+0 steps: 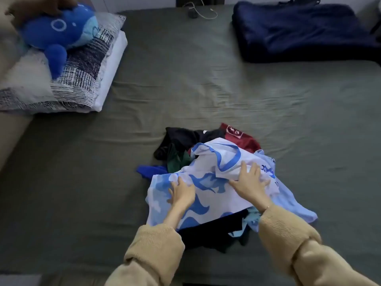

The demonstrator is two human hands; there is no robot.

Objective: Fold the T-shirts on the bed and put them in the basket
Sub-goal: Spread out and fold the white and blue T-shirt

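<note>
Resting flat with straight fingers, the left hand [182,191] and right hand [252,185] press the white T-shirt with blue wave print [208,195] atop the crumpled pile (no basket visible) on the grey-green bed [185,89]; each grip holds nothing, so lift this shirt clear before spreading it.

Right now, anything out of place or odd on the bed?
Nothing damaged or spilled. The T-shirts are one crumpled heap: the white shirt with blue wave print lies rumpled on top, black, dark red and blue ones bunched beneath. Both hands, left and right, press flat on it. No basket is in view.
</note>
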